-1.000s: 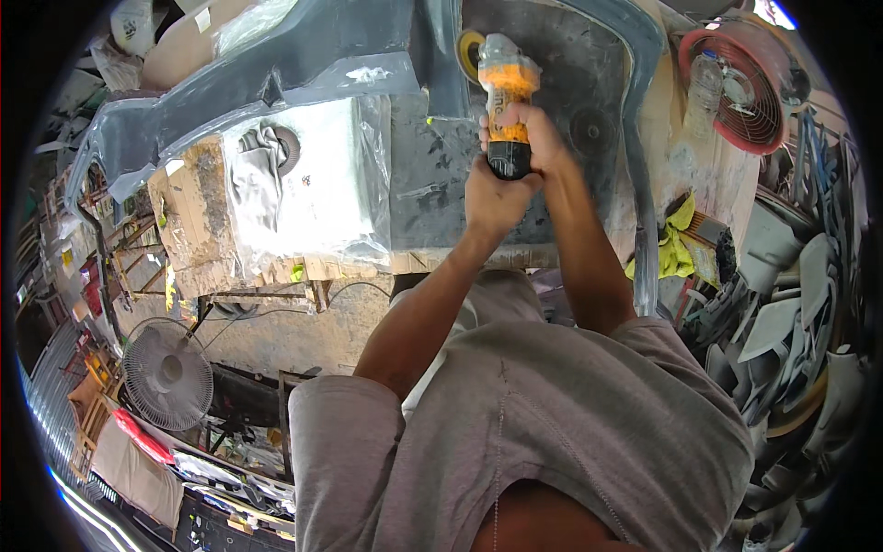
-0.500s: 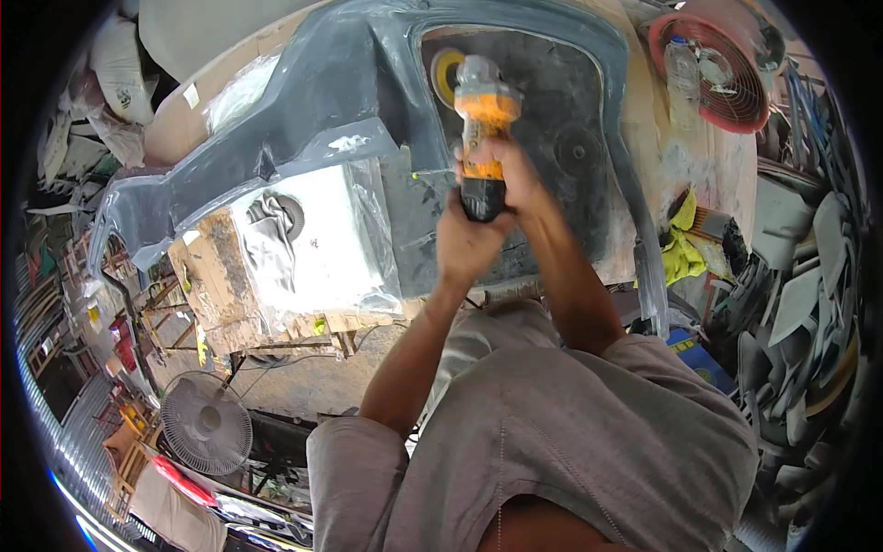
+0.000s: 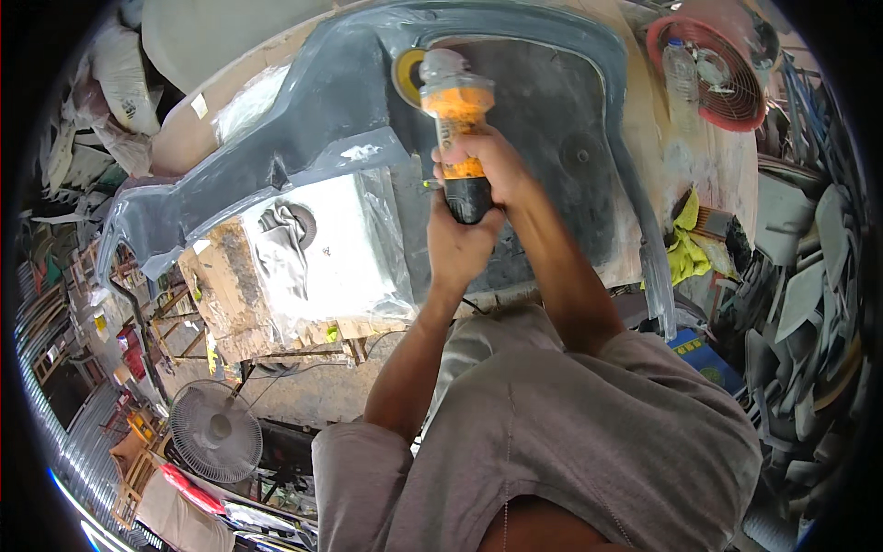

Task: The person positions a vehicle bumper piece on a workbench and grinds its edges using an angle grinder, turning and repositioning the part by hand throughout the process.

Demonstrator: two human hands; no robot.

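An orange, grey and black angle grinder point(image 3: 457, 103) is held in both hands over a big grey moulded panel point(image 3: 340, 97). My right hand point(image 3: 492, 164) wraps round the grinder's orange body. Lower down, my left hand point(image 3: 462, 241) closes on its black rear end. The yellow-rimmed disc point(image 3: 407, 77) points to the upper left, over the panel's frame at the left side of its large opening. Whether the disc touches the surface I cannot tell. Within that opening lies a dark flat sheet point(image 3: 552, 110) with a round mark.
Left of my arms, a crumpled grey cloth point(image 3: 287, 248) lies on a plastic-covered white sheet point(image 3: 345, 262). A red round fan point(image 3: 713, 78) and a clear bottle point(image 3: 679, 69) stand at the far right, above a yellow cloth point(image 3: 685, 248). Grey parts pile up rightmost; another fan point(image 3: 216, 428) stands lower left.
Both hands have moved the grinder slightly left. Its disc has shifted from inside the opening to over the frame's left side. My grip looks the same.
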